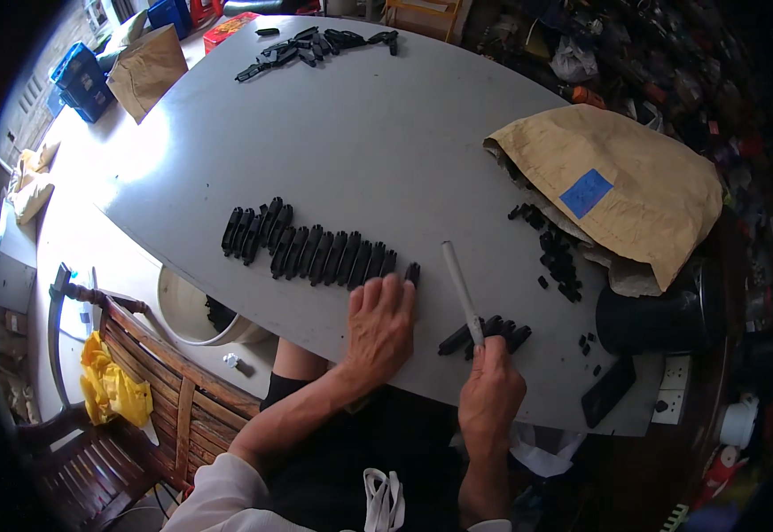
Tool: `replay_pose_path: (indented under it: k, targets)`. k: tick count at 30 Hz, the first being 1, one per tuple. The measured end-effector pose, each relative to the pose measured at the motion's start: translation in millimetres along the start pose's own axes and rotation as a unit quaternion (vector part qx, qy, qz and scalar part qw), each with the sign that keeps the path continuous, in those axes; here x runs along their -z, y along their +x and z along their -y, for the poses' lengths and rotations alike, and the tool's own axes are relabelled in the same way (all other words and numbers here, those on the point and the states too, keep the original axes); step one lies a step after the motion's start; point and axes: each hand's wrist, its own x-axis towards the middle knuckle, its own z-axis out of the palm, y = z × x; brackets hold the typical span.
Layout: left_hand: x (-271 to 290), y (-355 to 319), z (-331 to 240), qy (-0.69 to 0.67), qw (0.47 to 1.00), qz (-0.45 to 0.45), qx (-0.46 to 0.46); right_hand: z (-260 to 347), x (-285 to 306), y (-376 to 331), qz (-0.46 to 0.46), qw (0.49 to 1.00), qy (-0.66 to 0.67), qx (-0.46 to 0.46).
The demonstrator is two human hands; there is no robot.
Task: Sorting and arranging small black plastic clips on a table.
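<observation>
Round cream plastic tub under the table edge at left: dark pieces inside, kind unclear. Grey oval tabletop carries a row of black moulded plastic parts laid side by side. Left hand lies flat, fingers spread, fingertips touching the row's right end. Right hand is closed around a slim white pen-like tool, above a small cluster of black parts. Tan paper sack at right spills small black bits.
</observation>
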Motion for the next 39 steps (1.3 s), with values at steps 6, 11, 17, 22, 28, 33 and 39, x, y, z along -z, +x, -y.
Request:
replay_pose_path:
  k: [6,11,17,22,28,33,39]
  targets:
    - [-5.0,-22.0,-10.1,-0.178,0.984,0.005,-0.002,0.4,-16.4,1.8,0.073,0.996,-0.047,0.003]
    - [-8.4,-20.2,-13.7,-0.209,0.978,-0.009,0.016,-0.5,-18.4,4.2,0.066,0.995,-0.076,0.017]
    - [-6.6,-21.9,-10.1,-0.217,0.976,-0.014,0.016,12.3,-5.0,-1.8,-0.075,0.997,0.004,0.021]
    - [-9.7,-20.7,-9.7,-0.232,0.972,0.003,0.022,3.3,-24.6,8.9,0.124,0.984,-0.127,0.022]
    - [-10.1,-20.9,-13.9,-0.222,0.974,0.02,0.026,4.2,8.9,11.8,-0.009,0.999,-0.053,-0.001]
    - [-14.6,-8.6,-28.4,-0.25,0.962,0.107,-0.025,0.7,12.6,11.4,-0.045,0.998,-0.036,-0.006]
    - [2.4,5.1,12.9,-0.013,0.997,-0.045,0.06,0.1,5.1,4.7,-0.019,1.0,-0.017,0.006]
